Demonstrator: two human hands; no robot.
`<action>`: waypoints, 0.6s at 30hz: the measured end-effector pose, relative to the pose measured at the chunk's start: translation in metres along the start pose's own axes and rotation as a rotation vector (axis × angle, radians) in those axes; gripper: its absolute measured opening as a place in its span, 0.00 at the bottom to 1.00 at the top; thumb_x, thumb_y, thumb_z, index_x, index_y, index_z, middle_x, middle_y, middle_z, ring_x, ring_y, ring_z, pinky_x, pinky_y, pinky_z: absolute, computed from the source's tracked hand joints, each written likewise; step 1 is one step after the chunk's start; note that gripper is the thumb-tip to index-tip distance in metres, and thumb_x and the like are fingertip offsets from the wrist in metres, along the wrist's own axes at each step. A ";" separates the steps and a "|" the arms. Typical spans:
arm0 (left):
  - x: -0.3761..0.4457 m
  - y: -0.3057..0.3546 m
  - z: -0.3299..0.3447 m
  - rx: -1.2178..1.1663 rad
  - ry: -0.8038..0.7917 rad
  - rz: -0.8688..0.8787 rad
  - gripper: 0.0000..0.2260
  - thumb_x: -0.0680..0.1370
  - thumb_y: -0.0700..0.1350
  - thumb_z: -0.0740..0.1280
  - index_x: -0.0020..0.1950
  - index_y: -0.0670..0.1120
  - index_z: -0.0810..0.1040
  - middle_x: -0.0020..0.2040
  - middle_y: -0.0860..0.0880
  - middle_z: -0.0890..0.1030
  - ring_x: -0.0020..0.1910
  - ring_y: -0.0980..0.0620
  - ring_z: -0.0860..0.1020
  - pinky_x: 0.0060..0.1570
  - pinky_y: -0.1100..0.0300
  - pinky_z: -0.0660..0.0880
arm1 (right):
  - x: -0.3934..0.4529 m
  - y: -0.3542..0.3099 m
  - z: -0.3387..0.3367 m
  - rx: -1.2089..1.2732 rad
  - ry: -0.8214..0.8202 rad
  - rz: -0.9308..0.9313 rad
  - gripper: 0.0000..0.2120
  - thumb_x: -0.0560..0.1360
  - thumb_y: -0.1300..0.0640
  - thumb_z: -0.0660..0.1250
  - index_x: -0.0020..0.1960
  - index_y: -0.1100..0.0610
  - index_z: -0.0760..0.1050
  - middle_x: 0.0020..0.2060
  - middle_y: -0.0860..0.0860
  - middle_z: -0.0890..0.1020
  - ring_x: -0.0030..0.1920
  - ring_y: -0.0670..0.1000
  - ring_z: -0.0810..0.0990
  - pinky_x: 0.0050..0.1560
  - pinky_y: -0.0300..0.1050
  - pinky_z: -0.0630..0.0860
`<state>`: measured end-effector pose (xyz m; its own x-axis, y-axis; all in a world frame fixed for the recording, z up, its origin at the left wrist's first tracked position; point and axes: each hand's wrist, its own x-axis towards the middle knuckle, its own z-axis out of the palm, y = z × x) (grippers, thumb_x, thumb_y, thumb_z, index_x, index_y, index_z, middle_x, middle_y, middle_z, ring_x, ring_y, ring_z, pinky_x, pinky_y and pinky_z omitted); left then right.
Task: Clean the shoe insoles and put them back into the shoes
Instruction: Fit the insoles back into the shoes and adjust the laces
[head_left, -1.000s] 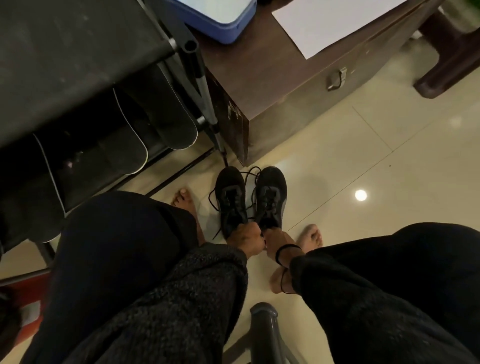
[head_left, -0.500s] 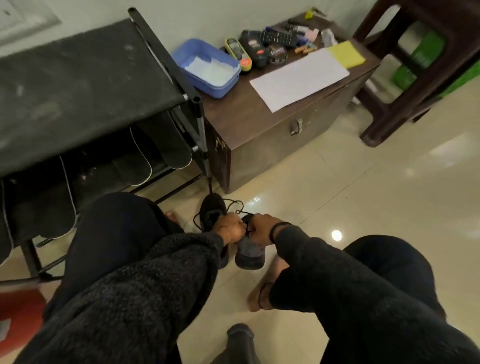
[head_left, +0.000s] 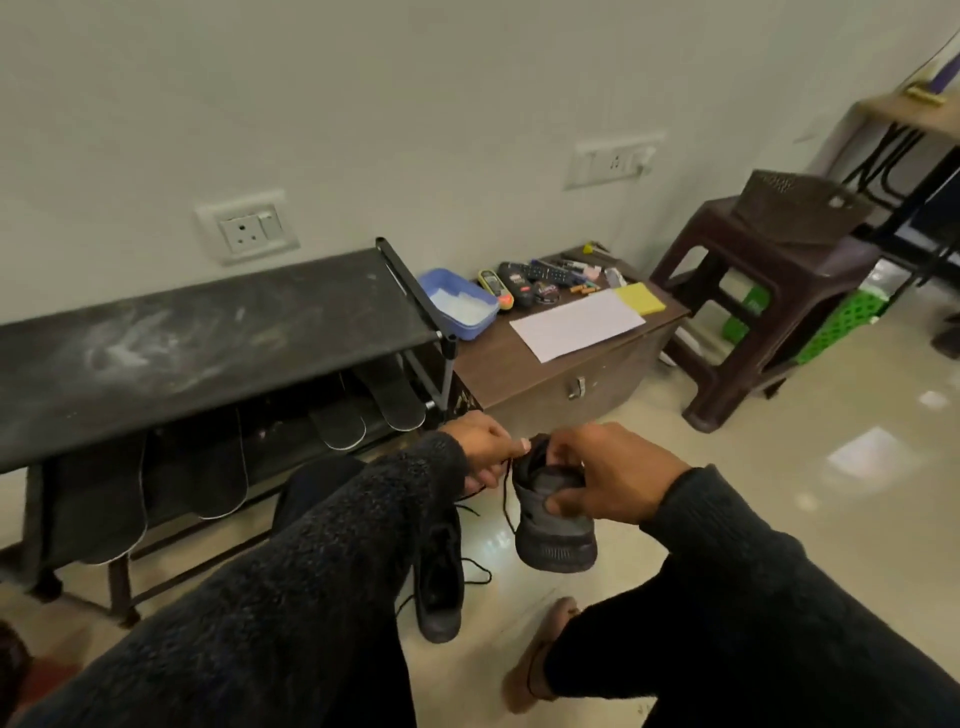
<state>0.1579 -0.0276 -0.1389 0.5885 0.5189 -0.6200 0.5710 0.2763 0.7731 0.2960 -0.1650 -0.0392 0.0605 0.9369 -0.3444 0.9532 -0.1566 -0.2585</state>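
Note:
My right hand (head_left: 608, 475) grips a dark grey shoe (head_left: 553, 525) and holds it in the air, heel down, above the floor. My left hand (head_left: 480, 452) pinches the shoe's lace or tongue at its top. The other black shoe (head_left: 441, 577) lies on the tiles below, its laces loose. Several dark insoles (head_left: 337, 421) with pale edges hang from the lower rail of the black shoe rack (head_left: 208, 338) on the left.
A brown wooden chest (head_left: 561, 374) beside the rack carries a blue tub (head_left: 457, 306), a white sheet, a yellow pad and small items. A dark plastic stool (head_left: 769, 291) with a basket stands at the right. My knees and bare foot (head_left: 540, 654) are below.
My right hand has lifted one shoe off the floor while the other shoe stayed down. My head has tilted up, bringing the wall, rack top and stool into view.

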 end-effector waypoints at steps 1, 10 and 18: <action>-0.008 0.009 -0.002 -0.040 -0.006 0.042 0.15 0.79 0.54 0.70 0.49 0.41 0.76 0.32 0.48 0.71 0.25 0.53 0.69 0.28 0.62 0.63 | -0.007 -0.004 -0.011 -0.003 0.048 -0.003 0.16 0.68 0.47 0.77 0.48 0.48 0.73 0.41 0.45 0.79 0.41 0.46 0.77 0.38 0.41 0.71; -0.001 0.035 -0.001 0.135 0.480 0.323 0.24 0.74 0.52 0.75 0.69 0.55 0.72 0.54 0.47 0.83 0.44 0.52 0.84 0.41 0.55 0.84 | 0.024 0.007 0.012 -0.015 0.350 -0.035 0.13 0.73 0.52 0.73 0.49 0.45 0.69 0.46 0.44 0.75 0.45 0.46 0.73 0.47 0.45 0.77; 0.056 0.008 -0.006 0.300 0.700 0.490 0.17 0.78 0.47 0.70 0.67 0.51 0.76 0.42 0.54 0.77 0.37 0.62 0.75 0.40 0.76 0.71 | 0.096 0.048 0.048 0.230 0.268 -0.051 0.11 0.73 0.49 0.74 0.49 0.43 0.72 0.46 0.41 0.77 0.45 0.43 0.75 0.46 0.41 0.77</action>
<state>0.1921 0.0084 -0.1665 0.3785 0.9231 0.0683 0.5308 -0.2769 0.8010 0.3333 -0.0978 -0.1282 0.1190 0.9893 -0.0845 0.8674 -0.1450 -0.4761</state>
